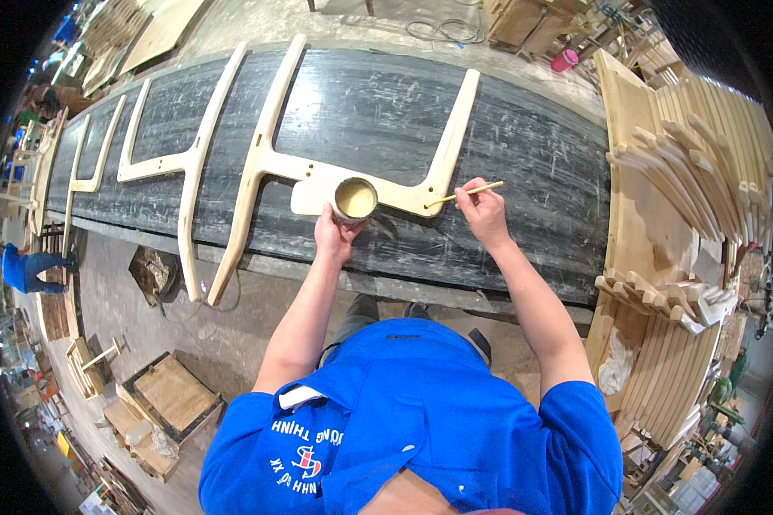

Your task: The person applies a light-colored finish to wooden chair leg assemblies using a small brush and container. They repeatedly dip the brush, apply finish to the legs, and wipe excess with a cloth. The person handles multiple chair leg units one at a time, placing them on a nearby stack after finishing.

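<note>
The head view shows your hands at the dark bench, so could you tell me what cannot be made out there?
- Tip of the thin stick in the right hand: too small to tell whether it touches the wooden frame.
- Side of the cup: covered by the left hand.
- Far end of the bench: bent and tiny at the left rim.
- Stacked wooden parts: cut off at the right.

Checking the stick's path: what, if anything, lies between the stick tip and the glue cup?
Nothing visible: from the thin stick in the right hand to the glue cup held by the left hand, only the flat wooden frame piece lies beneath.
</note>
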A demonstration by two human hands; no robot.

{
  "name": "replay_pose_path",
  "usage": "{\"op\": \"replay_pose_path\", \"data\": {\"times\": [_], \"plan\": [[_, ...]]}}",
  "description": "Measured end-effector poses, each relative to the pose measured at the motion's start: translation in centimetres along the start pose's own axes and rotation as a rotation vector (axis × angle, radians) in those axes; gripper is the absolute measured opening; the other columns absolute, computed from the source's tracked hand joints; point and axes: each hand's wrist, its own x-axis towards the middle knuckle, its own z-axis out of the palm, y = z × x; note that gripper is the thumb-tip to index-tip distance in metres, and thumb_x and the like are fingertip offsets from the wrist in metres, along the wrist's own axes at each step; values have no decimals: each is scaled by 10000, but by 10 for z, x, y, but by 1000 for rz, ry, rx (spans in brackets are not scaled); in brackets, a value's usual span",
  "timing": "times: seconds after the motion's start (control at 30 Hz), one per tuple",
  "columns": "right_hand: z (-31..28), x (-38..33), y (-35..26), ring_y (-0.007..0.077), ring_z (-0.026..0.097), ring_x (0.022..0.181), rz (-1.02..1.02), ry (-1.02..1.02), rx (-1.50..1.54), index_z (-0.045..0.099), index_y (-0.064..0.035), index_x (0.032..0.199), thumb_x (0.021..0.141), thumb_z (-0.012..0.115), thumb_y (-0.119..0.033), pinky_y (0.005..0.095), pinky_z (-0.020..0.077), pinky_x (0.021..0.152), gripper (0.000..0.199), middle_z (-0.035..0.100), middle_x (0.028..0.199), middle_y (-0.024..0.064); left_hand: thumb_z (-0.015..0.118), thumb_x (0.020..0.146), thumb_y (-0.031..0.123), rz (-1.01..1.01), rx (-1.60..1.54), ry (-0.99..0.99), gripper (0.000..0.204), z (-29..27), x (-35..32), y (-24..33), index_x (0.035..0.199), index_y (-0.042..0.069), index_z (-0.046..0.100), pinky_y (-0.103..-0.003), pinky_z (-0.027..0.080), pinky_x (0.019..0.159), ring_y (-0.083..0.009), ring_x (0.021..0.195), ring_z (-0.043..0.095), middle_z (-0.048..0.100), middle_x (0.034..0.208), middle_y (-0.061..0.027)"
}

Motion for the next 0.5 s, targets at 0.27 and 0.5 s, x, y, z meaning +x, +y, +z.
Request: {"op": "replay_pose_path", "data": {"times": [0.27,0.5], "plan": [[19,8,13,296,604,638,-178,-115,-205,541,-26,819,834,616,-161,359,470,566,155,580,675,143,244,988,361,-9,-14,56,445,-15,-9,3,1255,47,412,-512,467,888,-302,1095,527,495,1238,-143],[16,25,2,259,598,602,-180,-157,-174,561,-9,780,845,612,-184,336,467,557,194,581,671,134,234,988,369,5,12,55,460,-19,-13,3,1255,37,406,-510,464,902,-296,1117,513,492,1229,-149]]}}
